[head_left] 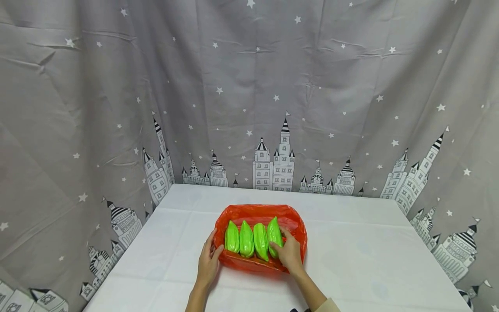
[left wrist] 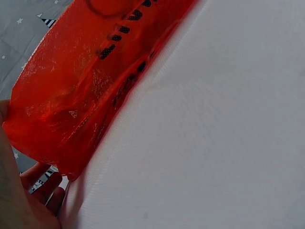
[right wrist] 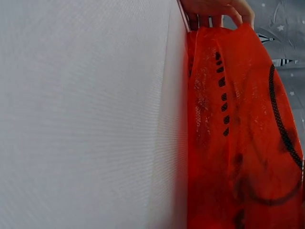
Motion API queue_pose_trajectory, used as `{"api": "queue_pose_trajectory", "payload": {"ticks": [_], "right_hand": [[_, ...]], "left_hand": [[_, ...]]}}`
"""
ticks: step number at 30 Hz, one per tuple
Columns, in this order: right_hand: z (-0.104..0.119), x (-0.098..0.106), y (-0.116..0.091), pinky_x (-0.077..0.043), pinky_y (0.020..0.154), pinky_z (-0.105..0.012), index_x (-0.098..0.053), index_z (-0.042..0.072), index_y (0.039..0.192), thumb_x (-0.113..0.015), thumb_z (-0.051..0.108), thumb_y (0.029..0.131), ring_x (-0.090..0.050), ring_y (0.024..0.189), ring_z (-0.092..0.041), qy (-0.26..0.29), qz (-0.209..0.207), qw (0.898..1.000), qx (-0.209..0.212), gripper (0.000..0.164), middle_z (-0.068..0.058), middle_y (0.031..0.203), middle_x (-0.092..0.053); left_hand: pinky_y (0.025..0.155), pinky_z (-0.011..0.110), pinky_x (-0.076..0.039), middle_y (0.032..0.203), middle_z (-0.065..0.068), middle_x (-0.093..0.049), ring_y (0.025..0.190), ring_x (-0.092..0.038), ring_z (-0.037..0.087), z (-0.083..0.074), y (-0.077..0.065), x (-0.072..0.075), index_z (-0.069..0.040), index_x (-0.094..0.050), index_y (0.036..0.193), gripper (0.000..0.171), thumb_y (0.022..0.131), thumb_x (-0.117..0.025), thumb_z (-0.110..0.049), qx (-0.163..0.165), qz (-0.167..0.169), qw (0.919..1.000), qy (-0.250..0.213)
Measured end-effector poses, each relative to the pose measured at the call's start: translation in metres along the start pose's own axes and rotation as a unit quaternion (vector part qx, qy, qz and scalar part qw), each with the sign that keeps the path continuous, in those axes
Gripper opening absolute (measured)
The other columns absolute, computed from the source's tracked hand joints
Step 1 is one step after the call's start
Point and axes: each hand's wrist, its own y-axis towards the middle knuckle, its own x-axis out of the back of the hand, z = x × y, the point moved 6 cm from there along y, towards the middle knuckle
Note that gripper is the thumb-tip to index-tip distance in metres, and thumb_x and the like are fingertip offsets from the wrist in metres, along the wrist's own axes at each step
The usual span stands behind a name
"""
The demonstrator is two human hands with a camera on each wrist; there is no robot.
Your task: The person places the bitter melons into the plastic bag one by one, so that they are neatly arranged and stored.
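Note:
A red plastic bag (head_left: 257,264) stands on the white table with its mouth spread wide. In a row inside it lie several bright green, ridged, pointed fruits (head_left: 246,239). My left hand (head_left: 208,264) holds the bag's left side, thumb at the front and fingers round the corner; the left wrist view shows its fingers (left wrist: 47,188) against the red plastic. Reaching in over the front right rim, my right hand (head_left: 290,251) grips the rightmost green fruit (head_left: 274,236) between thumb and fingers. In the right wrist view only the bag (right wrist: 248,119) and the left hand (right wrist: 217,9) appear.
A white cloth covers the table (head_left: 362,260) on both sides of the bag. Behind and beside it hangs a grey curtain (head_left: 234,86) printed with stars and castles. Dark markings (left wrist: 124,29) show on the bag's side.

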Motion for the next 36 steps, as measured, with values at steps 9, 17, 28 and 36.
{"api": "queue_pose_trajectory", "payload": {"ticks": [9, 17, 28, 36], "right_hand": [[-0.003, -0.003, 0.002, -0.045, 0.086, -0.047, -0.051, -0.004, 0.127, -0.076, 0.009, 0.074, -0.056, 0.103, -0.035, -0.008, 0.002, 1.0, -0.003, 0.06, -0.02, 0.117, -0.059], [-0.003, -0.005, 0.003, -0.043, 0.089, -0.048, -0.05, -0.003, 0.128, -0.076, 0.012, 0.075, -0.054, 0.107, -0.036, -0.026, 0.017, 0.999, -0.014, 0.061, -0.02, 0.12, -0.057], [-0.004, -0.006, 0.002, -0.043, 0.089, -0.05, -0.047, -0.005, 0.13, -0.074, 0.014, 0.077, -0.053, 0.107, -0.037, -0.042, 0.035, 0.998, -0.022, 0.062, -0.023, 0.12, -0.056], [-0.004, -0.006, 0.004, -0.042, 0.09, -0.05, -0.047, -0.002, 0.132, -0.073, 0.014, 0.078, -0.052, 0.108, -0.04, -0.042, 0.038, 0.998, -0.004, 0.062, -0.024, 0.119, -0.056]], "left_hand": [[0.096, 0.049, -0.037, 0.139, 0.015, -0.039, 0.121, -0.044, 0.031, 0.004, 0.001, -0.001, -0.016, -0.036, 0.142, 0.052, 0.093, -0.054, -0.019, -0.007, 0.0, 1.0, -0.006], [0.096, 0.036, -0.038, 0.14, 0.016, -0.038, 0.121, -0.044, 0.03, 0.003, 0.001, -0.001, -0.012, -0.034, 0.143, 0.053, 0.094, -0.053, -0.015, -0.014, 0.003, 0.9999, -0.001], [0.096, 0.04, -0.037, 0.14, 0.013, -0.039, 0.121, -0.044, 0.027, 0.004, 0.0, -0.001, -0.017, -0.036, 0.142, 0.052, 0.093, -0.054, -0.018, -0.003, 0.001, 1.0, -0.003], [0.09, 0.019, -0.038, 0.137, 0.018, -0.041, 0.117, -0.047, 0.03, -0.014, -0.002, 0.001, -0.009, -0.037, 0.141, 0.051, 0.093, -0.054, -0.012, -0.016, -0.005, 0.9998, 0.005]]}}
